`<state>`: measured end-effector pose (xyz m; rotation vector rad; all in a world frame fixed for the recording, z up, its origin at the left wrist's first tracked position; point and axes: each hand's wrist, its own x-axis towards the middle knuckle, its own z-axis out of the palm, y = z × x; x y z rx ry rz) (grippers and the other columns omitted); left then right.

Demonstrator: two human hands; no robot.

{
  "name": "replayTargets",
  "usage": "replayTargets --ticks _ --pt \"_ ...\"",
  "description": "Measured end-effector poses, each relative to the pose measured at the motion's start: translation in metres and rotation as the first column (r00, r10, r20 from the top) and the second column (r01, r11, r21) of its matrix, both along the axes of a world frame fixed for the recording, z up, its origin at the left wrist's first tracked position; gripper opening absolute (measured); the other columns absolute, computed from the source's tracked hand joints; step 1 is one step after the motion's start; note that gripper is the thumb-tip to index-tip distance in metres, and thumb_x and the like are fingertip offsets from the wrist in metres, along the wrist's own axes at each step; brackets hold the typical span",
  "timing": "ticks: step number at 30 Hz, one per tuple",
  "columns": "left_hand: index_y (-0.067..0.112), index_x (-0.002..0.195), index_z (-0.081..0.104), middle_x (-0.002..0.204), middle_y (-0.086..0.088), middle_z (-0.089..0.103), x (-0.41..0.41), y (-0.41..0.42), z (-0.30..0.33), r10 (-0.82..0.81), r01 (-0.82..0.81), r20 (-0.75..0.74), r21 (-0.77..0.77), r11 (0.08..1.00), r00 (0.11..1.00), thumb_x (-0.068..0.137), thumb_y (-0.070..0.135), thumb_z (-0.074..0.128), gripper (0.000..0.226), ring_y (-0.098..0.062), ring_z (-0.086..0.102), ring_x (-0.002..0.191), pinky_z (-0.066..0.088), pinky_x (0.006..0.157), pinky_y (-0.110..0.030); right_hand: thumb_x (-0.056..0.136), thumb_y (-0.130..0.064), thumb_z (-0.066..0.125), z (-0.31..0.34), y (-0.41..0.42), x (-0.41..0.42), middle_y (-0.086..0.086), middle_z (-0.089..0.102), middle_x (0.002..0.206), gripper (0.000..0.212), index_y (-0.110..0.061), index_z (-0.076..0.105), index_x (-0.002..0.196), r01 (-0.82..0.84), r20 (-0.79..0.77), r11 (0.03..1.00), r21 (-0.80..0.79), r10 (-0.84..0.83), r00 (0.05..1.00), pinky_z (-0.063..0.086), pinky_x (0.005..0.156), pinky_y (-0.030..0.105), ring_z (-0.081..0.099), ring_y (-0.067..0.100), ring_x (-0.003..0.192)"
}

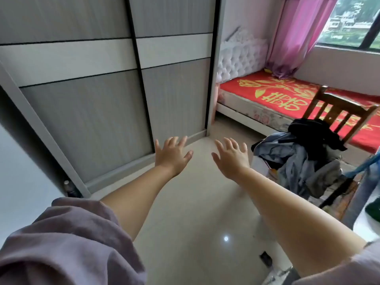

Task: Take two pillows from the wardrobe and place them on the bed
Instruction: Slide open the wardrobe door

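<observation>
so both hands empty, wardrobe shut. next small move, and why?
Probably bring the left hand to the edge of the nearer sliding door and slide it aside. Both wardrobe doors look closed, so no pillows show, and both the left and right hand are open, holding nothing, out over the floor in front of it. The bed has no pillows on it.

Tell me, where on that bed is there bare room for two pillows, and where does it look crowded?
The red bedspread lies bare from the tufted headboard along to the wooden chair; only the pink curtain drapes onto its far edge. The near corner is crowded: the chair and a heap of clothes stand before it. Both hands, left hand and right hand, are empty.
</observation>
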<state>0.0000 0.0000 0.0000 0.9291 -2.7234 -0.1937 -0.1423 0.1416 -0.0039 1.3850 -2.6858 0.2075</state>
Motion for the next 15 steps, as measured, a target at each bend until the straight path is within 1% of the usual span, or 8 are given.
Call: replayTargets --ticks 4,7,11,15 --pt "0.028 0.144 0.024 0.15 -0.004 0.032 -0.013 -0.044 -0.021 0.009 -0.009 0.065 -0.007 1.0 0.998 0.092 0.054 0.032 0.059 -0.02 0.023 0.14 0.004 0.113 -0.059 0.1 -0.046 0.026 -0.021 -0.039 -0.016 0.008 0.021 0.157 0.052 -0.025 0.021 0.148 0.045 0.033 0.996 0.08 -0.047 0.998 0.007 0.116 0.059 0.012 0.027 0.146" --pt "0.028 0.144 0.024 0.15 -0.004 0.032 -0.03 -0.083 -0.031 0.003 -0.005 0.092 0.028 1.0 0.996 0.092 0.055 0.032 0.059 -0.02 0.024 0.14 0.004 0.113 -0.059 0.1 -0.045 0.026 -0.028 -0.077 -0.03 0.008 0.02 0.157 0.053 -0.025 0.02 0.149 0.046 0.06 0.994 0.097 -0.052 0.997 0.007 0.116 0.059 0.012 0.027 0.146" --pt "0.028 0.144 0.024 0.15 -0.003 0.033 -0.061 -0.131 -0.038 -0.028 0.024 0.104 0.043 0.999 0.994 0.092 0.055 0.032 0.059 -0.021 0.024 0.139 0.004 0.113 -0.059 0.1 -0.044 0.027 -0.027 -0.124 -0.054 0.007 0.021 0.157 0.052 -0.025 0.021 0.148 0.071 0.078 0.994 0.086 -0.078 0.994 0.007 0.116 0.059 0.012 0.027 0.146" --pt "0.028 0.144 0.024 0.15 -0.004 0.032 -0.111 -0.165 -0.039 -0.059 0.053 0.103 0.063 0.997 0.993 0.092 0.055 0.032 0.06 -0.021 0.024 0.139 0.004 0.113 -0.058 0.1 -0.043 0.028 -0.026 -0.152 -0.092 0.008 0.021 0.156 0.05 -0.024 0.024 0.146 0.083 0.071 0.993 0.078 -0.089 0.994 0.007 0.116 0.059 0.013 0.027 0.146"
